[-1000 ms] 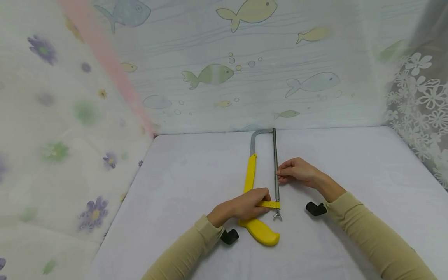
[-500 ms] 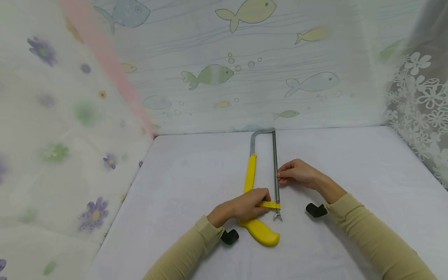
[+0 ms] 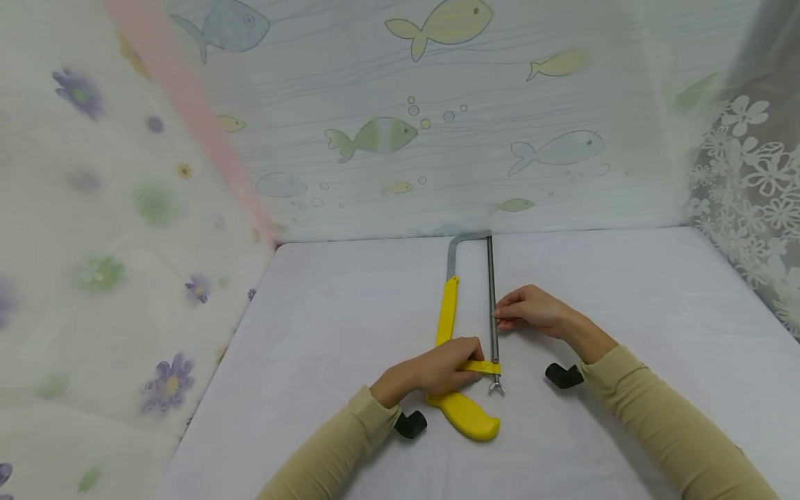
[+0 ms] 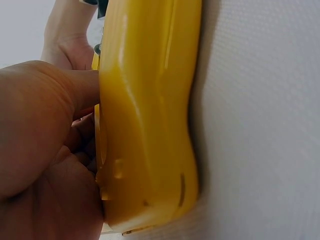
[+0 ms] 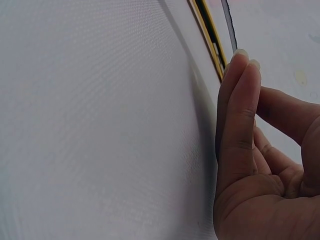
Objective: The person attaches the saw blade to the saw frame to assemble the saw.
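A hacksaw with a yellow handle lies on the white table, its grey blade on the right and its frame on the left. The left hand grips the yellow part, between the frame and the front bracket. In the left wrist view the handle fills the middle, hiding some fingers. The right hand pinches the blade around its middle with thumb and fingertips. A wing nut sits at the blade's near end. In the right wrist view the blade rises from behind the fingertips.
Black camera pieces stick out below both wrists and stand close to the table surface. A fish-print curtain borders the far table edge, near the saw's tip. A flowered cloth hangs at the left.
The right hand has shifted very slightly toward the near end of the saw. The left hand keeps its grip, and the hacksaw stays in place.
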Available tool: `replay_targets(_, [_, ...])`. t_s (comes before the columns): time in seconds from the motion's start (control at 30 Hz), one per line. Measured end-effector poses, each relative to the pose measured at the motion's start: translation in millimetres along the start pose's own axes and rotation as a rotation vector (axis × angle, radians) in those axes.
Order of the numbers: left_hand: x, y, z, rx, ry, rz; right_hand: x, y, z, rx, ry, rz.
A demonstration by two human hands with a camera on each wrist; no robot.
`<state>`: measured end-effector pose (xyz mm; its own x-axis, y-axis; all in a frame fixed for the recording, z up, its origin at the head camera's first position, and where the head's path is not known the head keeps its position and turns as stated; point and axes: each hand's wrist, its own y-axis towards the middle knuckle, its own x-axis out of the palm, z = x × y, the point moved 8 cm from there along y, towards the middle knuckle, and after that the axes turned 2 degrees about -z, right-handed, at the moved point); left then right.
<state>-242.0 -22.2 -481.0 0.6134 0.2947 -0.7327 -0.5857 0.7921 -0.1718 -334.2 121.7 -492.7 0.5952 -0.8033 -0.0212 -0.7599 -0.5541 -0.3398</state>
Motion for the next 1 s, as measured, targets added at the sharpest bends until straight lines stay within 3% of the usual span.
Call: replay_targets(1.0, [0.9, 1.3, -1.5, 0.006, 0.005, 0.002, -2.3, 3.5, 0.2, 0.005, 0.001, 0.004])
